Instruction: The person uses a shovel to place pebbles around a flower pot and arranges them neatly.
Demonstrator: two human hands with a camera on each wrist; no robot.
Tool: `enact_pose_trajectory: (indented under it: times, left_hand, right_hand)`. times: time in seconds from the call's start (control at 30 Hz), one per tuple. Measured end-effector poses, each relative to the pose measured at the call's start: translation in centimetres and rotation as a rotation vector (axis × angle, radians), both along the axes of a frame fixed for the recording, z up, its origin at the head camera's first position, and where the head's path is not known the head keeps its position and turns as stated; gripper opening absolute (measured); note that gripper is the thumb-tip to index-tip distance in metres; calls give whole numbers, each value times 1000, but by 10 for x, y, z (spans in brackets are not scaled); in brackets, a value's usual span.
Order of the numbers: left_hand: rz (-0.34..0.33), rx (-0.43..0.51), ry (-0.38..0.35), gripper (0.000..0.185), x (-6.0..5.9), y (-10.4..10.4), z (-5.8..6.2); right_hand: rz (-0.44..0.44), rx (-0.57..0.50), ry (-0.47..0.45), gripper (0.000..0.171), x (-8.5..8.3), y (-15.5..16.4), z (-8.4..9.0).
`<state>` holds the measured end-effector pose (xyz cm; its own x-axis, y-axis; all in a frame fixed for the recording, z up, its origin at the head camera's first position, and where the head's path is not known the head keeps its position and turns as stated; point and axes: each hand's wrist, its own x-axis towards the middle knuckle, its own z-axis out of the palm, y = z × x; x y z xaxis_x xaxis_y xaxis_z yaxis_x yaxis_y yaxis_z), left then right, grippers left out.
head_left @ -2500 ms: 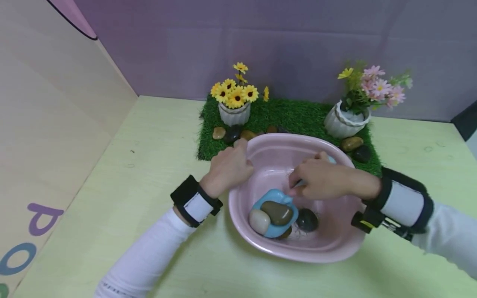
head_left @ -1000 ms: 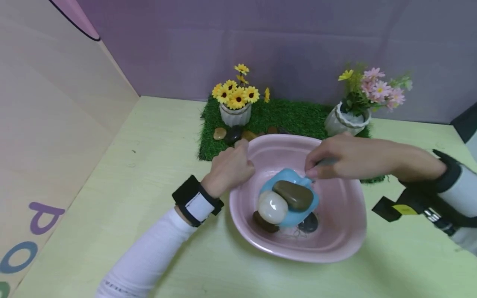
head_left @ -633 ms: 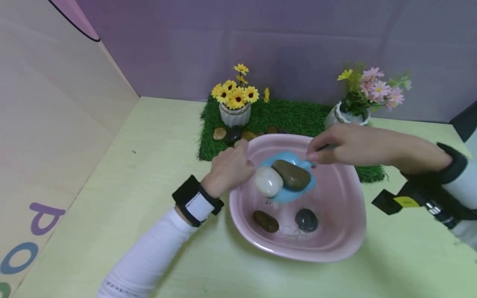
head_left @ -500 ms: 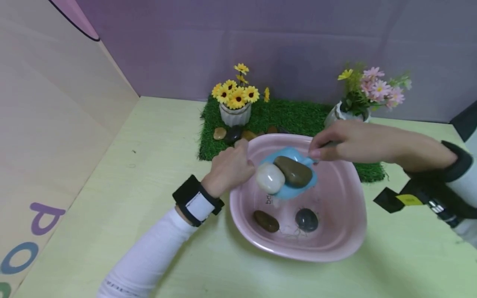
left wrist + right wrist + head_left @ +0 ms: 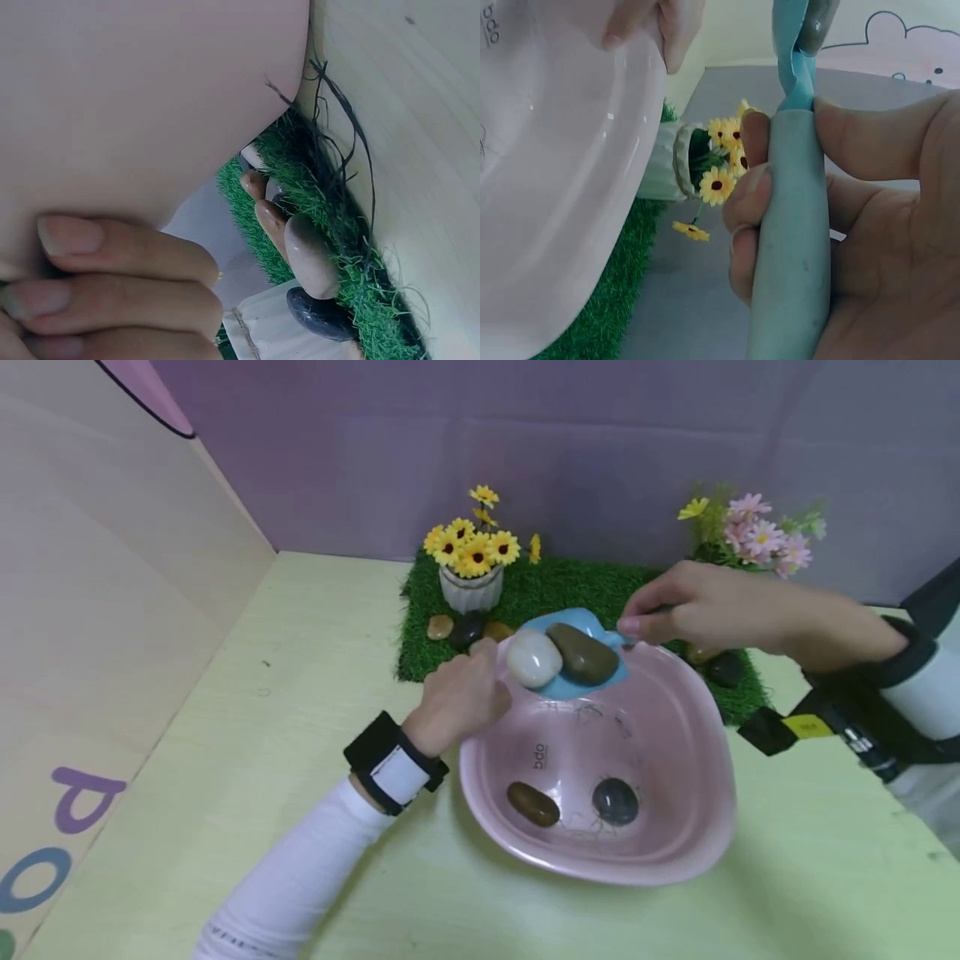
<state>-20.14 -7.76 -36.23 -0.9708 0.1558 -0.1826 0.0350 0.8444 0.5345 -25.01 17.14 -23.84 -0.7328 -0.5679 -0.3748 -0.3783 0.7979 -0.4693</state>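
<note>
Your right hand [image 5: 701, 603] has its fingers [image 5: 754, 199] and thumb curled round the handle of the blue scoop [image 5: 573, 681], gripping it firmly; the right wrist view shows the handle [image 5: 791, 247] running up through your fist. The scoop is lifted clear over the far rim of the pink basin [image 5: 675, 852], at about 12 o'clock of the bowl, and it carries two stones side by side: a white stone [image 5: 533, 657] on the left and an olive-brown stone [image 5: 582, 653] touching it on the right.

Your left hand [image 5: 459, 697] grips the basin's rim at about 10 o'clock, fingers curled over the edge; in the left wrist view your fingertips [image 5: 112, 247] press against the pink wall [image 5: 150, 97]. The basin looks tipped, its far side raised.

Down inside the basin, near 6 o'clock, lie a brown stone [image 5: 533, 803] and a dark grey stone [image 5: 615, 801], apart from each other, with thin dark strands about them.

Beyond the basin, at 12 o'clock, a mat of artificial grass [image 5: 555, 589] lies on the pale green table [image 5: 247, 718]. On its left end stands a white pot of yellow flowers [image 5: 472, 562], with a few small pebbles [image 5: 457, 628] in a row just before it. At the mat's right end, behind your right hand, pink flowers [image 5: 757, 531] rise, and a dark pebble [image 5: 725, 668] lies on the grass just under your wrist.
</note>
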Motion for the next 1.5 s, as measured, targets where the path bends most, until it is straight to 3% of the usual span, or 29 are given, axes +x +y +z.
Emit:
enact_pose_trajectory:
  times: [0.2,0.6,0.9,1.27,1.5]
  left_hand:
    - [-8,24,21,28,0,-2,0]
    - [-2,15,17,35,0,-3,-1]
    - [2,28,5,37,0,-3,-2]
    - [1,57,6,38,0,-3,-3]
    - [0,55,8,39,0,-2,-4]
  right_hand:
    - [-44,30,39,40,-16,-4,1]
    - [-155,77,-45,70,-50,-4,6]
    - [-198,110,-77,73,-72,-1,4]
    - [-215,150,-93,72,-86,7,-2]
    - [-248,102,-157,71,-92,12,-14]
